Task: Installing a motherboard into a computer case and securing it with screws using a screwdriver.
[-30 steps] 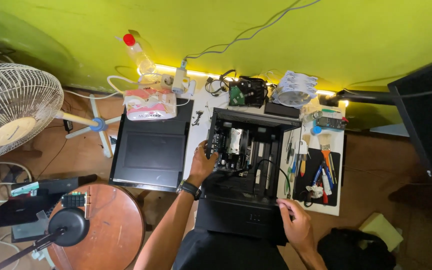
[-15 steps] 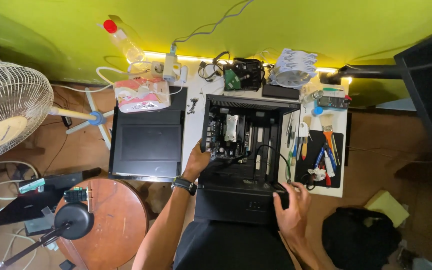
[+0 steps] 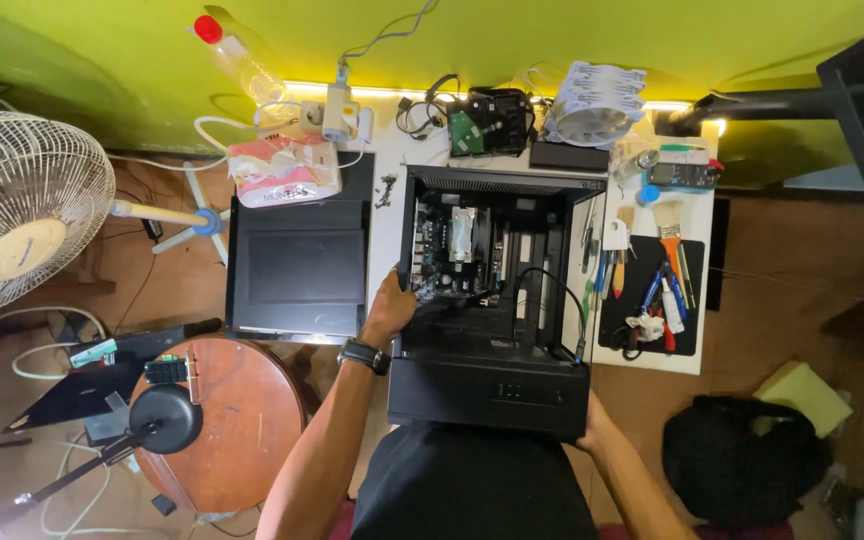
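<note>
Both hands have shifted since the earlier frames: the right hand (image 3: 592, 425) has slid from the case's right side down to its near right corner, and the left hand (image 3: 392, 305) has settled a little lower on the left wall.

The open computer case (image 3: 497, 300) lies on its side on the white counter (image 3: 387, 215), its open face turned up, probably so the board inside can be reached from above. The left hand rests on the left rim, its fingers (image 3: 399, 283) curled over the edge and reaching toward the circuit board (image 3: 442, 250); whether they pinch anything is hidden. A watch (image 3: 363, 355) sits on that wrist. The right hand presses against the near corner, as if steadying the case; its fingers are out of sight behind the corner, so how far they close cannot be told.

One black side panel (image 3: 300, 265) lies flat just left of the case, with one pink packet (image 3: 285, 170) on its far end. One black mat (image 3: 652, 295) at the right keeps the small tools together: one brush (image 3: 670, 222) and several screwdrivers, too crowded to count. Along the wall stand one bottle (image 3: 242, 60) with a red cap, one white case fan (image 3: 592, 105) and one hard drive (image 3: 472, 130). One standing fan (image 3: 27, 215) and one round wooden table (image 3: 217, 420) are on the floor to the left.
</note>
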